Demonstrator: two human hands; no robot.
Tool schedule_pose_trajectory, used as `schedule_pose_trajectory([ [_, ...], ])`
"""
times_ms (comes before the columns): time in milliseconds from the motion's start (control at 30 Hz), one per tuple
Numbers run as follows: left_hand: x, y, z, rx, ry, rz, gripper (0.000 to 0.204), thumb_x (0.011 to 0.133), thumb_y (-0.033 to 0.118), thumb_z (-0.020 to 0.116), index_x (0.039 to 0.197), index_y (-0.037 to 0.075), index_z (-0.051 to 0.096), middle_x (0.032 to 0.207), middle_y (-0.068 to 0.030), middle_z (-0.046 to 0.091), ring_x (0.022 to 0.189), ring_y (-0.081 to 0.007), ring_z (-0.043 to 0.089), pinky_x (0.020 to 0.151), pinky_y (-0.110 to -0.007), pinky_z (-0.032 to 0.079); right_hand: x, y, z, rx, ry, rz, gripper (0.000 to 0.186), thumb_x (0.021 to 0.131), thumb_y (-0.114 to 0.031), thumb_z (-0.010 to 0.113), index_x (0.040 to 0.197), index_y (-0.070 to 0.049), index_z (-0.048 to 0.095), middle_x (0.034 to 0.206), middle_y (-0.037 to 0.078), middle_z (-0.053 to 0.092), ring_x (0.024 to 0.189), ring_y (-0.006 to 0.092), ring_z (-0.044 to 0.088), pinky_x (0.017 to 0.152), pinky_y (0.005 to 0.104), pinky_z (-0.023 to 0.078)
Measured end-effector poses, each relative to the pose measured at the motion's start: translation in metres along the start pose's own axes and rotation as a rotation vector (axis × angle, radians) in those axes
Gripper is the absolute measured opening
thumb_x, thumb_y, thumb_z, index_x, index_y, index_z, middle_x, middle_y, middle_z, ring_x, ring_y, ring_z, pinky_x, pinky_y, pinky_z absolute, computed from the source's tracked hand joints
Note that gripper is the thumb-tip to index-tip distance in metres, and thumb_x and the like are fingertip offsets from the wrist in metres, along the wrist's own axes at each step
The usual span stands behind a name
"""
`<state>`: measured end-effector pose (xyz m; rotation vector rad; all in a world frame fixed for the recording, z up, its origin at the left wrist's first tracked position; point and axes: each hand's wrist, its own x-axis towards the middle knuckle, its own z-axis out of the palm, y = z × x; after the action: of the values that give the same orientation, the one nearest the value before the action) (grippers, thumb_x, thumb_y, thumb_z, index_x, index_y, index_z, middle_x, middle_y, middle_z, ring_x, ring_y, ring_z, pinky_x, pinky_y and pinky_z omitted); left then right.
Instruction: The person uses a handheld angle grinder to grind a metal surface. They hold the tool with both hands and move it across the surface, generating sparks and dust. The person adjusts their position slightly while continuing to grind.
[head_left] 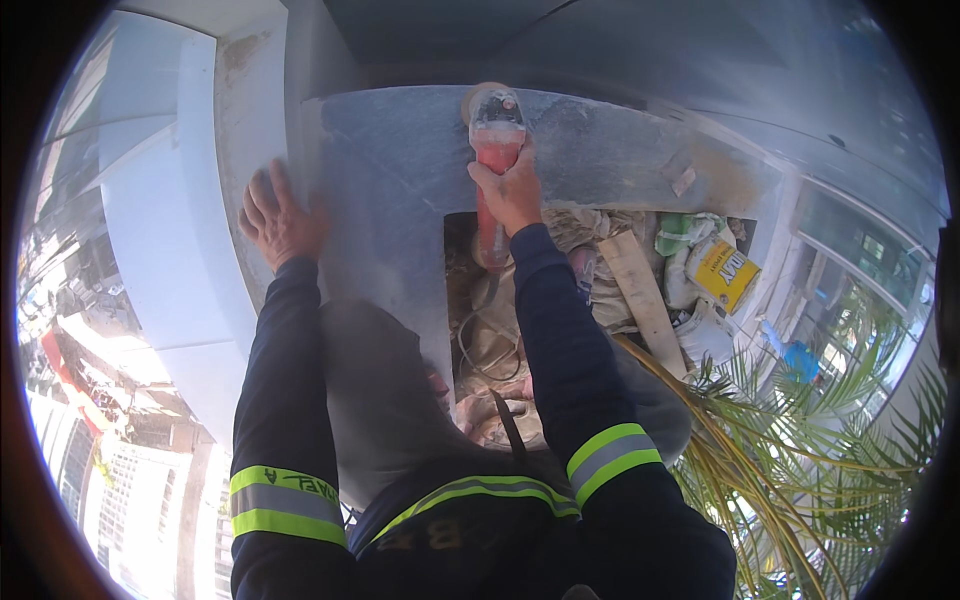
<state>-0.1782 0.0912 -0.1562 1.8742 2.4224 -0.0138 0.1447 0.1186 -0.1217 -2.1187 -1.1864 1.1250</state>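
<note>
My right hand (514, 190) is wrapped round the body of a red angle grinder (499, 152) with a dusty grey head. Its round, tan disc (470, 104) lies against the far part of a dusty grey ledge (390, 180), partly covered by the tool's head. The grinder's tail points back toward me over an opening in the ledge. On the left, my left hand (285, 220) rests with fingers spread on the pale upright wall edge (243, 150) and holds nothing.
In the opening lie crumpled dusty sacks (490, 330), a looped cord (462, 345), a wooden plank (645, 300), a yellow tub (725, 274) and a green-and-white bag (688, 232). Palm fronds (770, 460) reach in at the lower right. A small broken chip (684, 181) sits on the ledge.
</note>
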Motion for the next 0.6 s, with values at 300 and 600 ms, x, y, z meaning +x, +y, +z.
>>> schedule_pose_trajectory([
  [300, -0.001, -0.003, 0.003, 0.016, 0.004, 0.018, 0.085, 0.093, 0.044, 0.067, 0.165, 0.021, 0.028, 0.164, -0.0161, 0.029, 0.155, -0.0351, 0.023, 0.125, -0.056, 0.017, 0.040, 0.048, -0.059, 0.163, 0.266, 0.156, 0.088, 0.081, -0.022, 0.082, 0.152, 0.001, 0.036, 0.135, 0.017, 0.059, 0.118, 0.0278, 0.062, 0.099, 0.0400, 0.052],
  [600, 0.000, 0.001, 0.001, 0.002, 0.002, 0.000, 0.082, 0.094, 0.045, 0.065, 0.164, 0.020, 0.030, 0.163, -0.0156, 0.031, 0.155, -0.0348, 0.023, 0.124, -0.058, 0.017, 0.043, 0.039, -0.061, -0.013, 0.161, 0.067, 0.114, 0.076, -0.031, 0.083, 0.163, 0.005, 0.020, 0.144, 0.028, 0.057, 0.131, 0.0396, 0.060, 0.109, 0.0409, 0.047],
])
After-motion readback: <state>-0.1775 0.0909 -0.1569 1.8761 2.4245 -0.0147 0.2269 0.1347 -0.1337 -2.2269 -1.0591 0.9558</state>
